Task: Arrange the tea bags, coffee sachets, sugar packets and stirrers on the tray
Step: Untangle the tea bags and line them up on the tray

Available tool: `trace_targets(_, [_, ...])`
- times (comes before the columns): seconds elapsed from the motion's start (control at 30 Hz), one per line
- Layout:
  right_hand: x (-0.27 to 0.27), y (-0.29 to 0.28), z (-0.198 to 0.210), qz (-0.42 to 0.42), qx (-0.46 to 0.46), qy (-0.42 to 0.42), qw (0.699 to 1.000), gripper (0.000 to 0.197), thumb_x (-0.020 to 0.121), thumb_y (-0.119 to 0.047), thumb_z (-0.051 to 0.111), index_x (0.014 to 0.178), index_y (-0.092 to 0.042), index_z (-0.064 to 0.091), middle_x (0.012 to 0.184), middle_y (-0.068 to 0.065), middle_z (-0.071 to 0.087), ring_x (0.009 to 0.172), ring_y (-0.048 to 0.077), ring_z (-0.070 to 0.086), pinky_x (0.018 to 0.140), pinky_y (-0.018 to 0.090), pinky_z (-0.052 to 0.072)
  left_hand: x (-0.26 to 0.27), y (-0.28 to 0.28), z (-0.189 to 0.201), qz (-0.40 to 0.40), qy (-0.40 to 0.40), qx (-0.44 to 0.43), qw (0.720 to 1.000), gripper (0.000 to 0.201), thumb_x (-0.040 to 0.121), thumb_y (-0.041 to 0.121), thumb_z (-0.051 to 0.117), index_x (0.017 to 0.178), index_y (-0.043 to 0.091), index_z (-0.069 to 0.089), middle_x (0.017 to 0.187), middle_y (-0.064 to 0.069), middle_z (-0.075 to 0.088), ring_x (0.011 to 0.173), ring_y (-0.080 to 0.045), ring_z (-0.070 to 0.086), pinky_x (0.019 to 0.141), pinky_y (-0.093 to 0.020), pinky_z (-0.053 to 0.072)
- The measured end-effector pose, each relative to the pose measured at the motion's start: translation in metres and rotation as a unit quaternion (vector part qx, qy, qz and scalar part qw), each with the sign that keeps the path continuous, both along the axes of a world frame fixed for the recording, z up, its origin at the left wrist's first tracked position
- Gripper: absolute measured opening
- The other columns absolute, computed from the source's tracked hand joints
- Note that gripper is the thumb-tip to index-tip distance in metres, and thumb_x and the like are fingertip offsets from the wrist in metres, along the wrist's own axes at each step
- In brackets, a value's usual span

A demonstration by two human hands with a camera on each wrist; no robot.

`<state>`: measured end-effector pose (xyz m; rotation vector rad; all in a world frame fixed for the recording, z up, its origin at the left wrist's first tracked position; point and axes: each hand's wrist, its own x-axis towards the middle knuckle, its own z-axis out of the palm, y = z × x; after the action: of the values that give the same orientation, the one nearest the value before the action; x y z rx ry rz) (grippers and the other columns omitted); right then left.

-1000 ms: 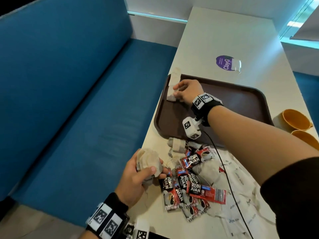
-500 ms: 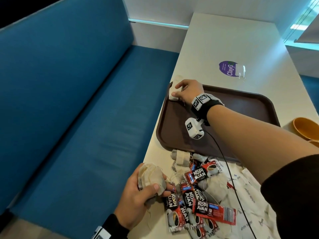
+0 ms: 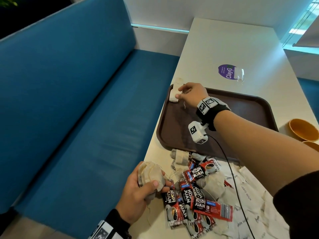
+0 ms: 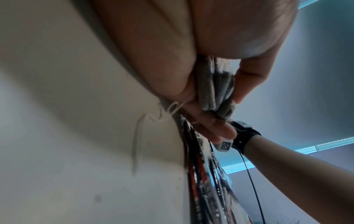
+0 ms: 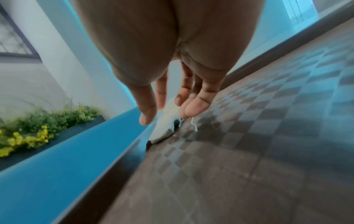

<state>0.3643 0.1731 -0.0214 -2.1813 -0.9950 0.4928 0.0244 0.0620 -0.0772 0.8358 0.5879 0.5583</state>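
A brown tray (image 3: 241,118) lies on the white table. A few pale tea bags (image 3: 174,95) lean against its far left rim, seen close in the right wrist view as tea bags (image 5: 162,128). My right hand (image 3: 179,92) hovers at them with straight, loose fingers (image 5: 193,106), and a string dangles by the fingertips. My left hand (image 3: 155,185) grips a bundle of tea bags (image 3: 150,175) at the table's left edge; the left wrist view shows the bundle (image 4: 214,91) pinched between thumb and fingers. Red-black coffee sachets (image 3: 198,195) and white sugar packets (image 3: 250,195) lie heaped near me.
More loose tea bags (image 3: 180,157) sit just before the tray's near rim. Two orange cups (image 3: 303,129) stand right of the tray. A purple sticker (image 3: 227,72) marks the far table. A blue bench (image 3: 86,118) runs along the left edge.
My right hand has stayed at the tray's far left corner, and its fingers have loosened off the tea bags there. The left hand keeps its bundle.
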Motion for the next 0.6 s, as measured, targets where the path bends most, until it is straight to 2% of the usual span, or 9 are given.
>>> trace_targets(0.07, [-0.006,-0.018,0.013,0.012,0.023,0.012,1.0,0.025,0.084,-0.028,0.082,0.107,-0.02,0.074,0.084,-0.007,0.066,0.078,0.01,0.064,0.086,0.03,0.054,-0.001,0.0,0.0,0.001,0.014,0.001,1.0,0.05,0.068,0.014,0.079,0.112,0.003,0.059,0.099,-0.03,0.068,0.091,-0.049,0.068,0.074,-0.045,0.059])
trace_targets(0.17, [-0.026,-0.058,0.034,0.042,0.04,0.041,0.997,0.018,0.086,-0.024,0.08,0.103,-0.022,0.075,0.074,-0.008,0.062,0.067,0.009,0.061,0.077,0.031,0.054,-0.001,0.0,0.004,-0.002,0.021,0.013,1.0,0.059,0.068,0.015,0.079,0.116,-0.001,0.05,0.096,-0.036,0.069,0.089,-0.047,0.069,0.076,-0.046,0.06])
trace_targets(0.27, [-0.059,-0.105,0.049,0.07,0.052,0.088,0.992,0.01,0.086,-0.023,0.08,0.095,-0.026,0.076,0.081,0.001,0.065,0.073,0.013,0.061,0.077,0.034,0.053,-0.001,-0.003,0.009,0.005,0.015,0.007,1.0,0.047,0.075,0.002,0.071,0.115,-0.002,0.048,0.094,-0.038,0.068,0.084,-0.043,0.072,0.069,-0.039,0.063])
trace_targets(0.4, [-0.118,-0.167,0.055,0.091,0.035,0.161,0.982,0.009,0.089,-0.021,0.078,0.097,-0.024,0.076,0.09,0.005,0.075,0.074,0.012,0.066,0.076,0.034,0.059,-0.002,-0.005,0.009,-0.002,0.007,-0.011,1.0,0.038,0.08,0.0,0.068,0.115,0.003,0.053,0.097,-0.032,0.07,0.092,-0.049,0.069,0.074,-0.044,0.063])
trace_targets(0.47, [-0.145,-0.19,0.049,0.094,0.015,0.188,0.978,0.011,0.09,-0.018,0.077,0.1,-0.021,0.075,0.092,0.007,0.075,0.073,0.019,0.069,0.073,0.036,0.061,-0.003,-0.006,0.009,-0.001,0.003,-0.022,1.0,0.037,0.08,-0.001,0.069,0.114,0.004,0.057,0.102,-0.031,0.07,0.095,-0.052,0.068,0.075,-0.048,0.063])
trace_targets(0.53, [-0.165,-0.206,0.039,0.071,0.016,0.213,0.974,0.013,0.09,-0.018,0.077,0.103,-0.02,0.075,0.096,0.011,0.074,0.072,0.024,0.07,0.073,0.039,0.062,-0.003,-0.007,0.012,0.002,-0.006,-0.032,0.999,0.037,0.079,-0.003,0.069,0.113,0.002,0.057,0.102,-0.028,0.07,0.092,-0.051,0.07,0.075,-0.051,0.063])
trace_targets(0.6, [-0.18,-0.217,0.03,0.056,0.024,0.245,0.968,0.016,0.091,-0.016,0.076,0.107,-0.018,0.073,0.1,0.014,0.073,0.068,0.016,0.068,0.072,0.035,0.062,-0.002,-0.009,0.015,0.005,-0.008,-0.032,0.999,0.03,0.078,-0.003,0.07,0.107,0.004,0.063,0.099,-0.024,0.072,0.088,-0.042,0.073,0.072,-0.05,0.064])
